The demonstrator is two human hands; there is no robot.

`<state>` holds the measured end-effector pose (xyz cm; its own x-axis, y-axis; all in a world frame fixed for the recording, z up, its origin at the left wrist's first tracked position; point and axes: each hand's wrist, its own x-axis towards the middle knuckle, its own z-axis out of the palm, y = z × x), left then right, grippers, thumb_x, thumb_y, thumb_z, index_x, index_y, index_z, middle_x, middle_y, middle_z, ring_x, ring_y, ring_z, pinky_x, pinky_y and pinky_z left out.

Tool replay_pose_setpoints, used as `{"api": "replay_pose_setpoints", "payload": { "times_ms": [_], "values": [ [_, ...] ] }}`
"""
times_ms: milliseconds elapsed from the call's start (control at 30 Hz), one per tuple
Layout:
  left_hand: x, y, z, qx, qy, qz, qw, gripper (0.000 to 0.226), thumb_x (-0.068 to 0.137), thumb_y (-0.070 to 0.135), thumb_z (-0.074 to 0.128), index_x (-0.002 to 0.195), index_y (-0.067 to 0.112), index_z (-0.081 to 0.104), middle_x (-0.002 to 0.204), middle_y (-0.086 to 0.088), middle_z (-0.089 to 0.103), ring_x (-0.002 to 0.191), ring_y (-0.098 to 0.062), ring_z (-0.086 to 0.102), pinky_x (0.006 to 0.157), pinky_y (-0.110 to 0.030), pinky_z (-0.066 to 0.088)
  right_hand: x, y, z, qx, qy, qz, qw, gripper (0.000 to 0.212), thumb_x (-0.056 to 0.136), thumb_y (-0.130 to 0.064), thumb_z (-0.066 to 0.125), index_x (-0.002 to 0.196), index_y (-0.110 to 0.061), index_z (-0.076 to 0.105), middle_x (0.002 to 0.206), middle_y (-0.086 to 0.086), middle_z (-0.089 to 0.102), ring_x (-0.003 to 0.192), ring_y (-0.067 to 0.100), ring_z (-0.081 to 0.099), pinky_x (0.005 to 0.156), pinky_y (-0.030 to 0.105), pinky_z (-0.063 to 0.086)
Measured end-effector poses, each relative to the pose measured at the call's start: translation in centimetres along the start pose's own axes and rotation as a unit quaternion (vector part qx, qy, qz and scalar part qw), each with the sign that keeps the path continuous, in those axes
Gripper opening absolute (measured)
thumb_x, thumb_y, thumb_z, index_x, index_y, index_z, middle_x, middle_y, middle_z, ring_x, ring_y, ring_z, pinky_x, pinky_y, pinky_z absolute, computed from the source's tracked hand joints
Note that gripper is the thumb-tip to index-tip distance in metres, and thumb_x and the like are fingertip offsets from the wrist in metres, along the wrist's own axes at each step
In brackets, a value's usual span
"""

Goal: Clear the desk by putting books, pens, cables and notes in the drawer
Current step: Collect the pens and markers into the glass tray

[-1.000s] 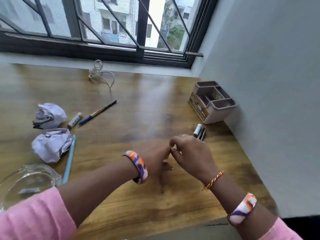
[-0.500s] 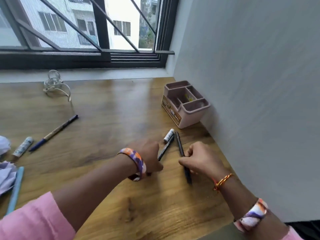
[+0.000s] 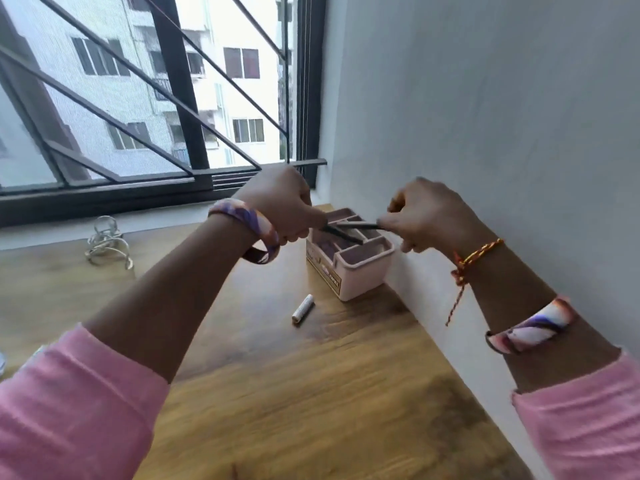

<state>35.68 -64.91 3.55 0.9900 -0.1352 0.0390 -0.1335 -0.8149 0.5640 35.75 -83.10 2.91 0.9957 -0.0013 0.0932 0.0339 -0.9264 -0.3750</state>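
Both hands are raised over the pink desk organiser (image 3: pixel 363 275), which stands against the grey wall on the wooden desk (image 3: pixel 311 393). My left hand (image 3: pixel 280 202) is shut on a dark pen (image 3: pixel 341 234) whose tip slants down into the organiser. A second dark pen (image 3: pixel 356 225) lies almost level above the compartments, gripped by my right hand (image 3: pixel 429 213). On the desk in front of the organiser lies a small white marker (image 3: pixel 303 309). A coiled white cable (image 3: pixel 107 242) rests near the window sill at the left.
The grey wall runs along the desk's right edge. A barred window closes the far side. The rim of a glass object shows at the far left edge (image 3: pixel 1 358).
Both hands have lifted a dark pen each off the desk and carried them up over the pink organiser. The white marker stayed on the desk. The view has tilted up and right.
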Motion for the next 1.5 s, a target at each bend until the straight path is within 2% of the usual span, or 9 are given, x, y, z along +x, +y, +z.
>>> {"api": "replay_pose_setpoints", "payload": {
  "times_ms": [300, 567, 667, 767, 867, 1000, 1167, 1367, 1500],
  "values": [
    [3.2, 1.4, 2.5, 0.111, -0.021, 0.014, 0.994, 0.032, 0.079, 0.029, 0.068, 0.089, -0.001, 0.068, 0.091, -0.016, 0.07, 0.08, -0.027, 0.066, 0.077, -0.036, 0.057, 3.2, -2.5, -1.9, -0.082, -0.036, -0.025, 0.996, 0.016, 0.068, -0.005, 0.071, 0.084, -0.005, 0.068, 0.063, 0.007, 0.059, 0.075, 0.026, 0.066, 0.072, 0.034, 0.055],
    [4.0, -3.5, 6.1, -0.115, 0.011, -0.147, 0.982, 0.074, 0.09, 0.061, 0.031, 0.105, -0.008, 0.057, 0.108, -0.024, 0.062, 0.095, -0.033, 0.063, 0.088, -0.046, 0.052, 3.8, -1.8, -0.1, -0.049, -0.098, -0.019, 0.994, 0.025, 0.067, 0.0, 0.075, 0.091, -0.001, 0.067, 0.083, 0.015, 0.067, 0.084, 0.032, 0.068, 0.08, 0.044, 0.056],
    [4.3, -3.5, 7.7, -0.317, -0.055, -0.216, 0.922, 0.077, 0.09, 0.061, 0.025, 0.134, -0.001, 0.037, 0.127, -0.021, 0.048, 0.104, -0.031, 0.055, 0.09, -0.043, 0.049, 3.6, -1.4, -1.1, -0.032, -0.079, -0.018, 0.996, 0.024, 0.069, -0.006, 0.077, 0.09, -0.001, 0.066, 0.075, 0.012, 0.067, 0.074, 0.027, 0.07, 0.077, 0.043, 0.058],
    [4.8, -2.9, 8.8, -0.43, -0.099, -0.258, 0.859, 0.076, 0.089, 0.065, 0.021, 0.121, 0.002, 0.048, 0.106, -0.013, 0.057, 0.085, -0.022, 0.058, 0.072, -0.035, 0.048, 3.4, -1.1, -2.0, -0.01, -0.045, -0.022, 0.999, 0.026, 0.071, -0.012, 0.079, 0.091, -0.003, 0.065, 0.073, 0.01, 0.066, 0.069, 0.024, 0.07, 0.075, 0.042, 0.058],
    [5.6, -2.5, 9.9, -0.457, -0.093, -0.256, 0.847, 0.062, 0.091, 0.061, 0.021, 0.101, 0.007, 0.051, 0.087, -0.006, 0.054, 0.074, -0.017, 0.053, 0.07, -0.035, 0.045, 3.1, -0.6, -2.3, 0.004, -0.025, -0.028, 0.999, 0.025, 0.072, -0.014, 0.078, 0.09, -0.003, 0.066, 0.073, 0.01, 0.066, 0.068, 0.024, 0.07, 0.074, 0.042, 0.059],
    [6.5, -2.8, 10.4, -0.466, -0.072, -0.26, 0.842, 0.074, 0.09, 0.062, 0.025, 0.13, 0.002, 0.042, 0.132, -0.016, 0.047, 0.108, -0.031, 0.056, 0.079, -0.035, 0.049, 3.0, 0.0, -2.4, 0.029, -0.021, -0.027, 0.999, 0.023, 0.073, -0.016, 0.077, 0.088, -0.003, 0.068, 0.066, 0.007, 0.064, 0.067, 0.024, 0.07, 0.072, 0.041, 0.059],
    [6.1, -3.8, 9.6, -0.538, -0.112, -0.258, 0.795, 0.085, 0.088, 0.066, 0.022, 0.132, -0.005, 0.039, 0.129, -0.024, 0.044, 0.113, -0.034, 0.051, 0.085, -0.04, 0.049, 3.2, -1.9, -1.3, 0.041, -0.029, -0.063, 0.997, 0.023, 0.075, -0.019, 0.076, 0.091, -0.004, 0.068, 0.076, 0.009, 0.067, 0.071, 0.022, 0.069, 0.074, 0.038, 0.059],
    [3.1, -6.7, 6.5, -0.323, -0.099, -0.154, 0.928, 0.044, 0.093, 0.03, 0.051, 0.123, -0.002, 0.051, 0.118, -0.017, 0.053, 0.116, -0.029, 0.052, 0.079, -0.032, 0.05, 3.1, -6.5, 1.4, 0.076, -0.054, -0.169, 0.981, 0.016, 0.076, -0.02, 0.074, 0.083, -0.006, 0.07, 0.07, 0.006, 0.067, 0.052, 0.013, 0.061, 0.055, 0.025, 0.053],
    [-1.2, -11.3, 3.4, -0.211, -0.134, -0.154, 0.956, 0.023, 0.093, 0.032, 0.05, 0.103, 0.013, 0.057, 0.101, -0.002, 0.057, 0.095, -0.016, 0.056, 0.067, -0.023, 0.047, 2.6, -11.0, 6.0, 0.078, -0.138, -0.243, 0.957, 0.012, 0.077, -0.018, 0.073, 0.083, -0.008, 0.069, 0.068, 0.008, 0.067, 0.051, 0.014, 0.061, 0.048, 0.024, 0.052]
  ]
}}
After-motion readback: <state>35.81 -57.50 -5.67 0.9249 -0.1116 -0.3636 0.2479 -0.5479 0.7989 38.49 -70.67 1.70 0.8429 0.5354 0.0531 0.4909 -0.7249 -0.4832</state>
